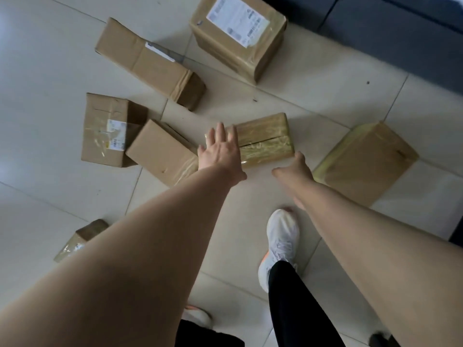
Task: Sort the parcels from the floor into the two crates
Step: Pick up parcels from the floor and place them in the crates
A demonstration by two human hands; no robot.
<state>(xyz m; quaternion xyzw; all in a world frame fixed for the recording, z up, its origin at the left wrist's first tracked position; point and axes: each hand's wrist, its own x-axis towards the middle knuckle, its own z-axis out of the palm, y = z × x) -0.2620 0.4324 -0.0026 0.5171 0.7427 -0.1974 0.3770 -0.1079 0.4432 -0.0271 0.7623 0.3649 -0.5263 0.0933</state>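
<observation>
Two hands at the taped parcel [265, 136]: left hand [220, 152], fingers [221, 132] straight and empty, over its left end; right hand [295, 169] beside its near corner, fingers unclear.

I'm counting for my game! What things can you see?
big box: one, brown with white label, top
long box: one, brown, upper left
labelled box: one, brown, left
plain box: one, brown, left of centre
taped box: one, yellowish brown, centre
yellow-edged box: one, brown, right
small box: one, brown, lower left
floor: white tiles, all around
dark unit: one, blue-grey, top right
shoes: two, white, bottom
trousers: one pair, black, bottom
left hand: one, fingers straight, at taped box's left end
right hand: one, by its near right corner
</observation>
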